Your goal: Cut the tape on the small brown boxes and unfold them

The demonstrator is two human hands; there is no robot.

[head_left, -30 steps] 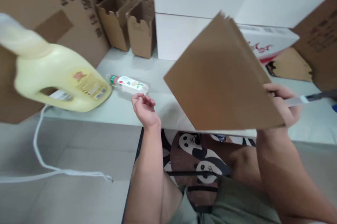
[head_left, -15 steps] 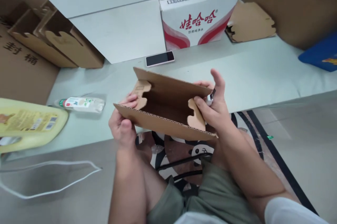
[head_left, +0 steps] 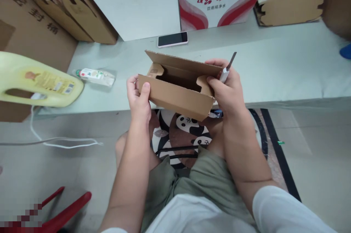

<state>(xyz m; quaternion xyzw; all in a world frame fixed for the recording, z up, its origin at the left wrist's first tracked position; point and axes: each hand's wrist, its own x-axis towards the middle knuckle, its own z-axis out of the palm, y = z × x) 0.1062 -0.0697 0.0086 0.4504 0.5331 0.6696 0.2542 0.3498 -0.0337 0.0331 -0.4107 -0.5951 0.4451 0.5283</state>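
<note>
A small brown cardboard box (head_left: 175, 96) is held up in front of the table's near edge, its top open and its inside dark. My left hand (head_left: 139, 96) grips its left end, thumb on the front panel and fingers behind. At the other end, my right hand (head_left: 229, 87) is closed on the box's edge, with the thumb near a notched end flap (head_left: 204, 84). The same hand also holds a small knife (head_left: 225, 74) with a white handle, its grey blade pointing up and away from the box.
On the pale table (head_left: 274, 65) lie a phone (head_left: 172, 39) and a clear plastic bottle (head_left: 95, 76). A yellow jug (head_left: 55, 83) stands left. White cartons (head_left: 219, 3) and folded cardboard (head_left: 290, 3) line the back. A white cord (head_left: 68, 146) hangs at lower left.
Both hands have tilted the box so its front panel shows more. The knife's blade now points upward in my right hand. My view has shifted, showing red legs at lower left.
</note>
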